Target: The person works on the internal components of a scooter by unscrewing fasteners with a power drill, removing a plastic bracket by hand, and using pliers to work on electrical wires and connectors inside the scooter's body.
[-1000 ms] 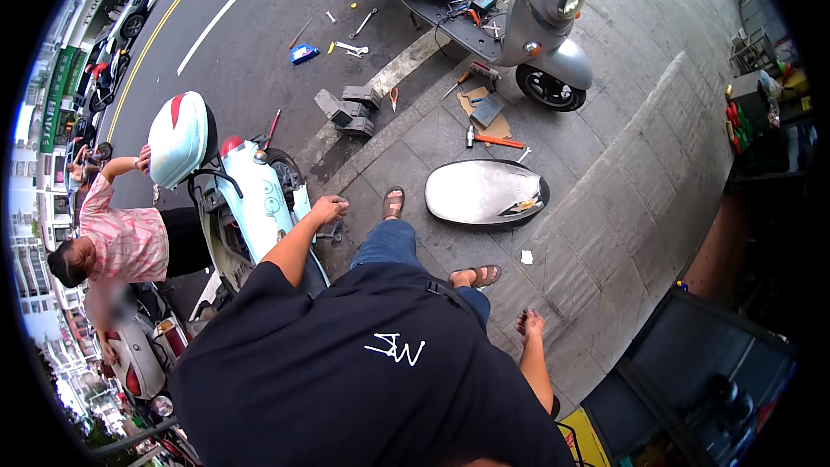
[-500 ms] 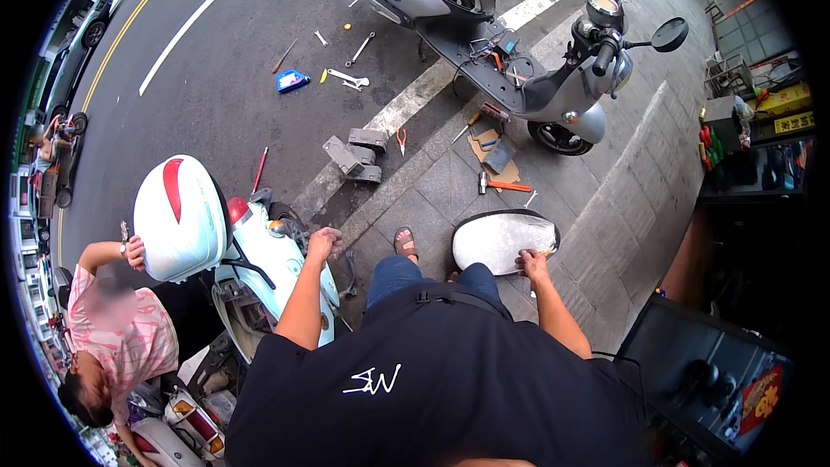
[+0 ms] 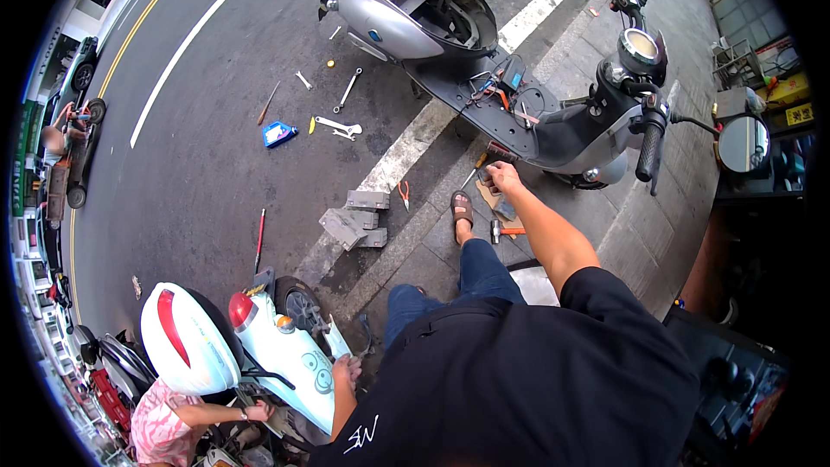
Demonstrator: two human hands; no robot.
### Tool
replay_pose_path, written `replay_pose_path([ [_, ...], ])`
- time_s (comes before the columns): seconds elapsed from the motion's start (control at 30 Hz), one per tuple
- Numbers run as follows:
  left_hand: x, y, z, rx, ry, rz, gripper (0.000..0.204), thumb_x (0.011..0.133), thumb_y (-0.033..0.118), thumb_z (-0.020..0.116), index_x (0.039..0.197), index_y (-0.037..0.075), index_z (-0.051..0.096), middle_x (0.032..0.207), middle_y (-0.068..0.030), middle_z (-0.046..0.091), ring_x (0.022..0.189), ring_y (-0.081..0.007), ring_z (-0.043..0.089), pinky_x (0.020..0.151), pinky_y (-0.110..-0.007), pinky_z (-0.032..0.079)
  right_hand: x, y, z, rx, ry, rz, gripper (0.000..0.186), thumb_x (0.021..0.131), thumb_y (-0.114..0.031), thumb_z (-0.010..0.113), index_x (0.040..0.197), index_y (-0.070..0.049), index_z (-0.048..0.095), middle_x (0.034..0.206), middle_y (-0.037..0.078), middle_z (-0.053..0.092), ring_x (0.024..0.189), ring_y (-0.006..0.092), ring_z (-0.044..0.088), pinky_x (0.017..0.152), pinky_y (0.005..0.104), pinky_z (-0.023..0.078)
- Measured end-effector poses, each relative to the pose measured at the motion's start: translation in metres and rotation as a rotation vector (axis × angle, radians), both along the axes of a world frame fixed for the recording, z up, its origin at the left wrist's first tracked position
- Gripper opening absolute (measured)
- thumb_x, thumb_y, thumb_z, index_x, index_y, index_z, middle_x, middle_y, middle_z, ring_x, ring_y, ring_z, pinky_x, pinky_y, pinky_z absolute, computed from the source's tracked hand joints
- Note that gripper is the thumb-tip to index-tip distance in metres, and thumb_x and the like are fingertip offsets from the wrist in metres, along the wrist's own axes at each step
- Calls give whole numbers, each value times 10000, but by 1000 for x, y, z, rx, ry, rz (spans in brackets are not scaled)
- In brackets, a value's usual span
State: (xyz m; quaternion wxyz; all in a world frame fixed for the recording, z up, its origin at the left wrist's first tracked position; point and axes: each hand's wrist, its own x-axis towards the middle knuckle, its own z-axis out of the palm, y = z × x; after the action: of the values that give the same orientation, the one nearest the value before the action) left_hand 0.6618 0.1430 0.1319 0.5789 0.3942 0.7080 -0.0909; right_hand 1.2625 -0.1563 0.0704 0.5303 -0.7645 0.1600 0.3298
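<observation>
My right hand (image 3: 501,178) reaches out over a flat piece of cardboard (image 3: 488,195) on the pavement, its fingers closed together; what they hold, if anything, is too small to name. Under it lies a dark flat piece, mostly hidden. A screwdriver (image 3: 474,169) lies just left of the hand, and a hammer (image 3: 508,231) with an orange handle below it. My left hand (image 3: 347,369) is low beside the light-blue scooter (image 3: 298,367), fingers curled; whether it touches the panel I cannot tell. A silver scooter (image 3: 527,117) with its seat off stands ahead.
Grey battery blocks (image 3: 353,223) and orange-handled pliers (image 3: 404,194) lie near the white line. Wrenches (image 3: 347,89) and a blue bottle (image 3: 278,134) are on the road. A co-worker's arm (image 3: 216,413) works at the light-blue scooter. The removed seat (image 3: 536,284) is partly behind my arm.
My right hand has left the removed seat and moved forward to the cardboard. My left hand is lower, by the light-blue scooter. The co-worker's hand has moved from the white top box to the scooter's body.
</observation>
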Motion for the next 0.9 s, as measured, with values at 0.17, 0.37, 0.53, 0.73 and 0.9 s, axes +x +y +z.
replay_pose_path([
  [0.17,42,-61,14,-121,2,-343,341,929,227,508,1212,37,513,1032,-118,630,874,-232,626,735,-346,516,137,54,-26,-152,-87,183,288,828,-243,567,994,-16,627,770,126,661,629,189,641,573,332,517],
  [0.37,142,-72,19,-387,110,-194,351,929,272,551,1208,61,518,1036,-108,633,883,-205,623,776,-331,492,268,85,-142,-501,-405,581,396,824,-306,599,1158,-95,581,1217,173,565,1140,334,533,944,424,435],
  [0.53,180,-32,-24,-411,163,-168,361,926,288,550,1204,61,500,1016,-133,650,894,-232,642,782,-340,504,355,90,-211,-670,-598,622,499,837,-285,594,1279,-94,462,1282,174,490,1110,389,536,905,474,456],
  [0.73,230,-2,-31,-308,218,-77,323,930,239,542,1182,40,515,984,-124,654,833,-204,645,719,-312,514,363,53,-240,-678,-627,1045,330,889,-294,541,1160,-108,560,1170,123,555,1026,313,593,839,422,492],
  [0.9,241,10,-29,-328,214,-81,343,940,213,532,1218,16,490,992,-145,652,841,-225,649,734,-327,530,366,21,-235,-700,-476,1277,301,913,-321,494,933,-91,686,1044,114,635,964,292,625,812,400,505],
])
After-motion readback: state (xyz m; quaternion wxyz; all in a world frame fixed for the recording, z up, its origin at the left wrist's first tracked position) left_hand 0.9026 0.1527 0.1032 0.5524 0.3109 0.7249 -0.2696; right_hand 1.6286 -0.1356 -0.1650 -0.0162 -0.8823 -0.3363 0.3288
